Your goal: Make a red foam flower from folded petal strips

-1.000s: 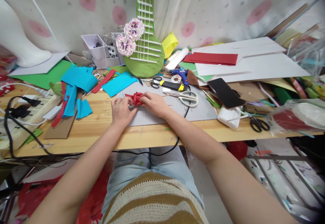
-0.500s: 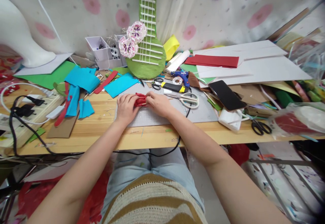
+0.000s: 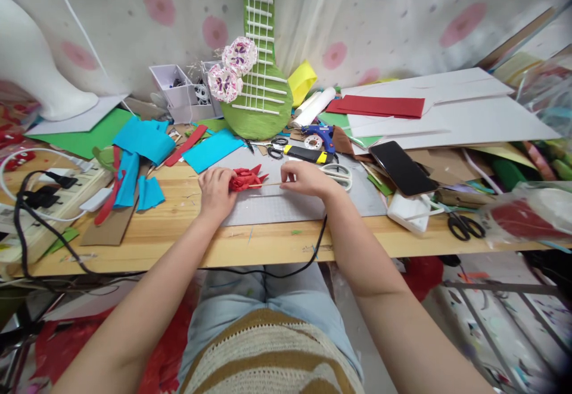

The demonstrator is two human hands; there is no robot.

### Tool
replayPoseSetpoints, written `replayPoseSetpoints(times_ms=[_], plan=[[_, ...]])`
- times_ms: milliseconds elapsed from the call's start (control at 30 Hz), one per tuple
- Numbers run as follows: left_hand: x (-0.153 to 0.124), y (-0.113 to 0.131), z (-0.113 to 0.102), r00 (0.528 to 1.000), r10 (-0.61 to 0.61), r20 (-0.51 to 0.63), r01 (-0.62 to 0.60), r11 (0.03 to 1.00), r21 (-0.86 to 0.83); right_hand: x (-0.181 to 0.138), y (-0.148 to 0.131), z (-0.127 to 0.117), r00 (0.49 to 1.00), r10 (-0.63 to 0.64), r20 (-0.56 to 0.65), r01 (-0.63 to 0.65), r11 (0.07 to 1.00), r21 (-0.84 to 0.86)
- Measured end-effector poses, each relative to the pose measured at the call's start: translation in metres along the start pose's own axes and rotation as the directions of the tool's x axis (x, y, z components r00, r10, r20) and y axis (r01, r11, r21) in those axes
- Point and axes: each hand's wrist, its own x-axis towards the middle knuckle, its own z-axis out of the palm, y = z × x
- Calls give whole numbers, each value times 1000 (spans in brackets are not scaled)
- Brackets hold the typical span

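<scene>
My left hand is closed around the left side of a crumpled red paper flower, whose pointed tips stick out to the right. A thin pale stick runs along the flower's near side, and its right end is pinched in the fingers of my right hand. Whether the stick passes into the flower or only lies against it, I cannot tell. Both hands are just above a grey cutting mat. White-handled scissors lie beyond my right wrist, which partly covers them.
Behind the mat lie a yellow-black utility knife and a blue glue gun. A green guitar-shaped piece stands at the back. Blue paper strips lie left; a phone lies right. A black cable crosses the front edge.
My right hand has moved right, away from the left hand, and the thin stick now shows between them. The red flower, earlier mostly covered by fingers, is more exposed.
</scene>
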Motion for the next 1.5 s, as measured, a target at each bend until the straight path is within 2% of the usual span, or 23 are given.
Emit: replayPoseSetpoints(times_ms=[100, 300, 433, 533, 667, 900, 1100, 1400, 1500], plan=[[0, -1, 0, 1000, -8, -5, 8, 1000, -4, -3, 4, -7, 996, 43, 80, -44, 999, 17], [-4, 0, -12, 1000, -8, -20, 7, 997, -78, -9, 13, -18, 983, 185, -14, -183, 981, 70], [-7, 6, -18, 994, 20, -107, -33, 992, -126, 2, 1, 0, 973, 202, -110, -188, 974, 125], [-6, 9, -17, 993, 102, -56, -106, 992, -74, 15, -13, 20, 962, 223, -159, -192, 963, 191], [-7, 9, -12, 983, 182, -24, -182, 983, 2, 28, -27, 40, 949, 283, -139, -236, 930, 280], [-10, 3, -12, 975, 219, -29, -217, 975, 45, 34, -38, 49, 955, 290, -63, -263, 925, 276], [-10, 2, -14, 981, 189, -39, -186, 980, 77, 35, -39, 52, 950, 308, -59, -284, 924, 256], [-8, 8, -18, 986, 128, -106, -127, 992, 18, 32, -31, 52, 954, 272, -126, -210, 906, 366], [-7, 8, -17, 988, 131, -78, -130, 991, 12, 31, -33, 55, 966, 240, -97, -192, 916, 352]])
